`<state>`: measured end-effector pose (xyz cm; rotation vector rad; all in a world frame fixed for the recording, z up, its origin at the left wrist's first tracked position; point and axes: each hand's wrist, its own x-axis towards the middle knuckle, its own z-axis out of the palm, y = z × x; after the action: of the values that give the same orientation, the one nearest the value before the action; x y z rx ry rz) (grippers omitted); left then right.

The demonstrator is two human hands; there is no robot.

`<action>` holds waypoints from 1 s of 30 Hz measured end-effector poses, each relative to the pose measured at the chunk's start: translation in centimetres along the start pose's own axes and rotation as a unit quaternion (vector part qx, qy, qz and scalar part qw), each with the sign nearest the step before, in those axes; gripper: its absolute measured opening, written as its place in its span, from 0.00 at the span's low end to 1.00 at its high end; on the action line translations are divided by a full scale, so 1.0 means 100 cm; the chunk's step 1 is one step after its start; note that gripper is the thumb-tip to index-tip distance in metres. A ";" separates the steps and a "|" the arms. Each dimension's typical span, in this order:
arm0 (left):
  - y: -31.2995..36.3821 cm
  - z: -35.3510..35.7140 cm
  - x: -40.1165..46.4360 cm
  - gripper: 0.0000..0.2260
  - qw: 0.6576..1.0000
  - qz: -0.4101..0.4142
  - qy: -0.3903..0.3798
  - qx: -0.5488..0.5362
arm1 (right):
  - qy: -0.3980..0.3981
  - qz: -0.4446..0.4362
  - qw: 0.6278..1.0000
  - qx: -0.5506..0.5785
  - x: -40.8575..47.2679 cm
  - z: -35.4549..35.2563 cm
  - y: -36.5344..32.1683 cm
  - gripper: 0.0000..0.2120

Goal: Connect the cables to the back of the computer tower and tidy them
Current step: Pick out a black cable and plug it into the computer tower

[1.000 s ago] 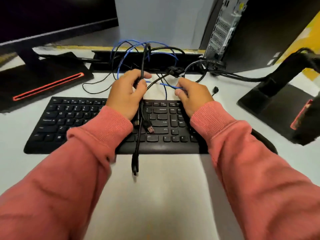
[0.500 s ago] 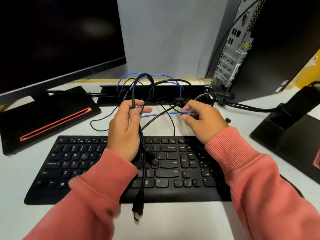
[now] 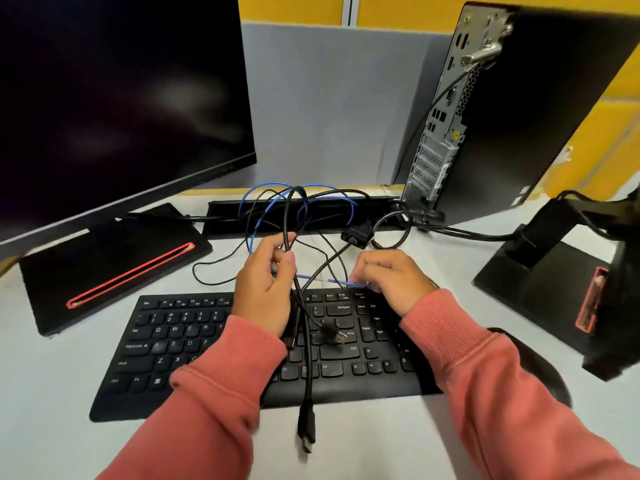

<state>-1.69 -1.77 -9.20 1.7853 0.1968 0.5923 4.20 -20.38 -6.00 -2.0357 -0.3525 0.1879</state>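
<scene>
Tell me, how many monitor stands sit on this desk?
2. One monitor stand sits left of the keyboard under the big screen; the other monitor stand sits at the right edge, near the tower.

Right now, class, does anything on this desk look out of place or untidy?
Yes: black cables and a blue cable lie tangled behind the keyboard. Loose plugs rest on its keys, and one connector hangs past its front edge.

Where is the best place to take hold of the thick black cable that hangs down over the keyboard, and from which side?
Probably at the rigid plug of the thick black cable, pinched across its flat faces from the near, open desk side. It hangs free past the keyboard, while the left hand grips the upper run among other cables.
</scene>
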 end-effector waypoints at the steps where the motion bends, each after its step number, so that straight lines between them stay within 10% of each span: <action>1: 0.002 0.000 -0.001 0.12 1.000 0.004 0.001 -0.001 | 0.018 0.017 1.000 0.012 0.003 -0.001 0.000 0.11; 11: 0.003 0.002 0.003 0.23 0.993 0.017 0.038 0.113 | 0.046 0.194 0.980 0.030 0.037 0.009 -0.017 0.19; 15: 0.001 0.001 0.000 0.31 0.976 0.091 0.040 0.194 | 0.052 0.226 0.967 0.101 0.042 0.014 -0.026 0.07; 17: 0.000 0.001 0.000 0.30 0.949 0.180 0.004 0.257 | 0.051 0.223 0.962 0.147 0.042 0.013 -0.025 0.03; 20: -0.001 0.003 0.002 0.31 0.890 0.280 -0.084 0.350 | 0.057 0.200 0.944 0.257 0.043 0.008 -0.015 0.23; 30: 0.032 0.019 0.064 0.13 0.774 0.171 -0.120 0.597 | -0.027 0.165 0.927 0.336 0.048 -0.010 0.016 0.40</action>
<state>4.15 -1.60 -4.72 3.1773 0.0509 0.4980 9.33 -20.33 -6.88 -1.3924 0.0368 0.5002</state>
